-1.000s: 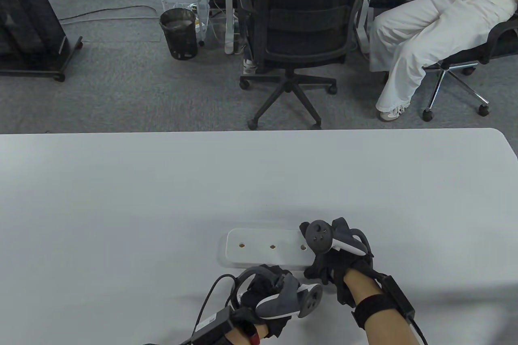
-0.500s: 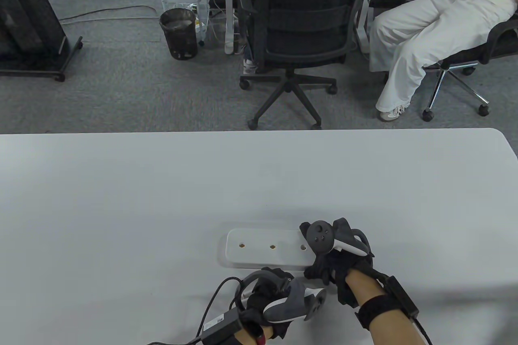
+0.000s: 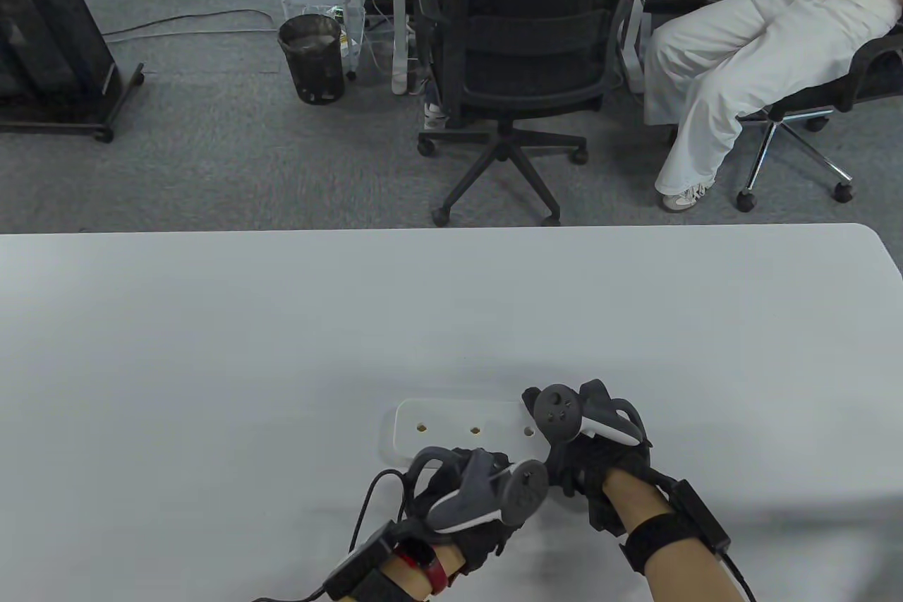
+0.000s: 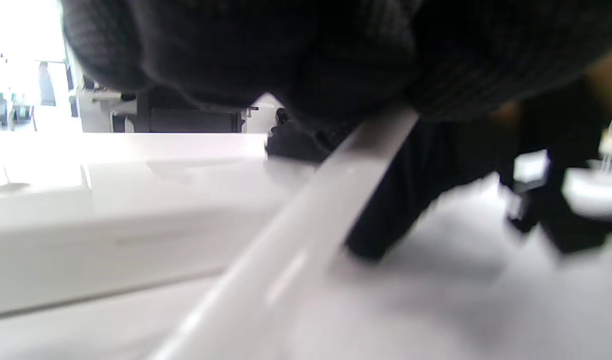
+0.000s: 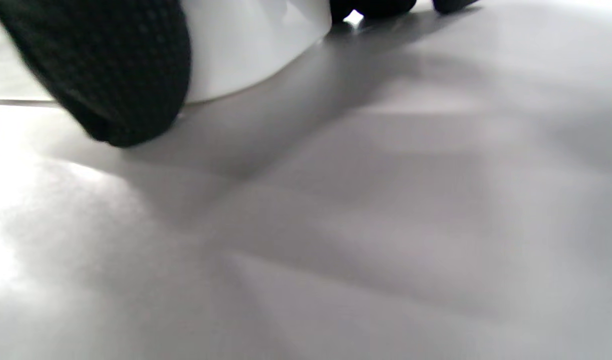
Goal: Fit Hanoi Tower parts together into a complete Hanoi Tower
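Note:
A white Hanoi base (image 3: 451, 429) with three peg holes lies flat on the table near the front edge. My left hand (image 3: 462, 482) is at the base's near edge and grips a white peg (image 4: 306, 220). The peg slants across the left wrist view under the glove, beside the base (image 4: 110, 240); in the table view the hand hides it. My right hand (image 3: 575, 461) holds the base's right end. In the right wrist view a gloved finger (image 5: 115, 70) lies against the base's rounded side (image 5: 250, 45). No discs are in view.
The white table (image 3: 282, 334) stretches wide to the left and behind the base. Beyond its far edge stand a black office chair (image 3: 518, 58), a bin (image 3: 312, 58) and a seated person (image 3: 748, 51).
My left hand has moved forward and a little left, up to the base's near edge, and its tracker has turned. The right hand and the base have not moved.

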